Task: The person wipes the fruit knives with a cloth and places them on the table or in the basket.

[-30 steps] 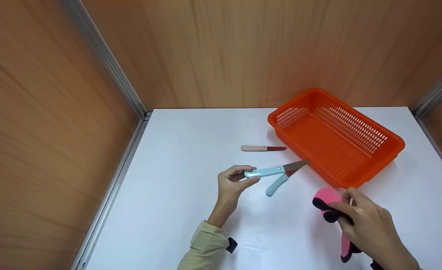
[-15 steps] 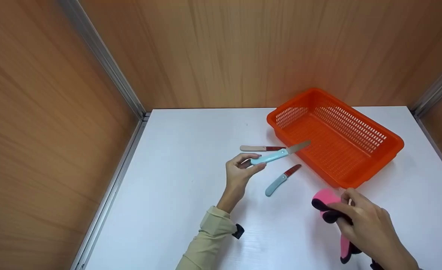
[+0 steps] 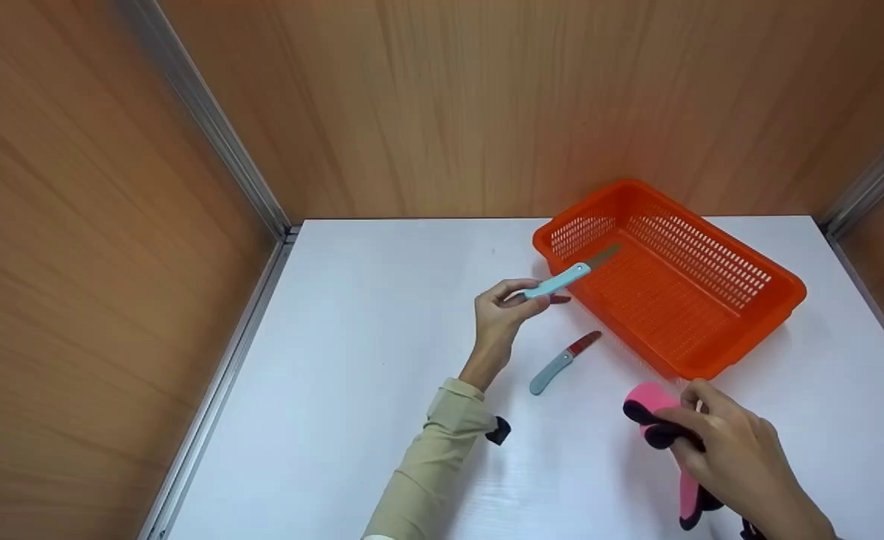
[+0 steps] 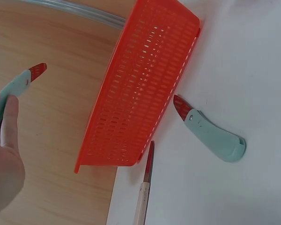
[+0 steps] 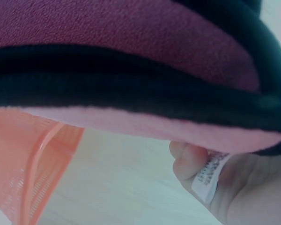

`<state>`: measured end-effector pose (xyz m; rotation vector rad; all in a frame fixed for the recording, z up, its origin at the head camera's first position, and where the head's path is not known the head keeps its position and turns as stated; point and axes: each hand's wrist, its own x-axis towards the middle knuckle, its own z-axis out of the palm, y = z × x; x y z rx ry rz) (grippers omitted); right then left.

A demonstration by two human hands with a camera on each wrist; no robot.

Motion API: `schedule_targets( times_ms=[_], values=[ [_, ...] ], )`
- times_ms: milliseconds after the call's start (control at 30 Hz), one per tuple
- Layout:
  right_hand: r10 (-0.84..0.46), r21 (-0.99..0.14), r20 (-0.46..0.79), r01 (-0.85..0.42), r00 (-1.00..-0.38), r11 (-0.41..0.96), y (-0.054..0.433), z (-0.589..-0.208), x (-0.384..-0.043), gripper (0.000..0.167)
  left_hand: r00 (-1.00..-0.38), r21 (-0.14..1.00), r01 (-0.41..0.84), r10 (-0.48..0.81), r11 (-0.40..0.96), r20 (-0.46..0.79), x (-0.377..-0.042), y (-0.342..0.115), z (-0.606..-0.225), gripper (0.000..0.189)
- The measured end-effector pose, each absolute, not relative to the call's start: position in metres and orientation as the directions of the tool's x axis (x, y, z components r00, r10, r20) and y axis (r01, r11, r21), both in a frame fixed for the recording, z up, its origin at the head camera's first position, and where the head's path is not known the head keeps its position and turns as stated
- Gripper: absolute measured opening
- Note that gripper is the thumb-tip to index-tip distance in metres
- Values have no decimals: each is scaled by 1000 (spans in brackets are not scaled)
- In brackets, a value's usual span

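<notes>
My left hand (image 3: 496, 322) pinches a paring knife (image 3: 560, 280) by its light blue handle, between thumb and fingers. Its blade points up and right, overlapping the left side of the orange basket (image 3: 667, 292). Below it a second blue-handled knife (image 3: 551, 373) lies on the table. A third knife (image 4: 143, 201) with a cream handle lies beside the basket; in the head view my left hand hides most of it. My right hand (image 3: 742, 446), near the basket's front corner, pinches a soft pink cloth item with black trim (image 3: 650, 394). A printed white label (image 5: 208, 177) shows by the fingers.
The white table (image 3: 337, 360) meets a wood-grain panel (image 3: 442, 112) at the back. Another panel (image 3: 97, 262) stands along the left, with a metal rail (image 3: 221, 390) at its foot. The perforated basket sits angled at the back right.
My left hand has moved up and to the right with the blue-handled knife, from over the other blue knife to the basket's left side. My right hand and the pink item stay put.
</notes>
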<state>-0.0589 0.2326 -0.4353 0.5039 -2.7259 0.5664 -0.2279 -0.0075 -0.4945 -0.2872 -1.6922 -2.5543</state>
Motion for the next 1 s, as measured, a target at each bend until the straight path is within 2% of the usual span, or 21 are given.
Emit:
schedule_targets(
  times_ms=[200,367,600,800,1000],
  values=[
    [-276,-320,356,-394,-893,862,236,-439,-61,27,-983,884,120,72,-453,171,-246,8,-493,23],
    [-270,-329,319,-374,-908,867,237,-440,-64,28,-992,894,80,53,-440,114,-261,25,-489,21],
    [-273,-318,312,-371,-910,872,240,-442,-66,27,-1000,957,5,5,-291,6,-283,50,-490,19],
    [-282,-314,300,-373,-911,873,242,-445,-69,29,-991,985,-110,-56,-134,-118,-302,63,-493,17],
    [-269,-307,277,-350,-923,885,246,-448,-73,28,-993,995,-96,-67,-35,-98,-317,75,-494,15]
  ],
)
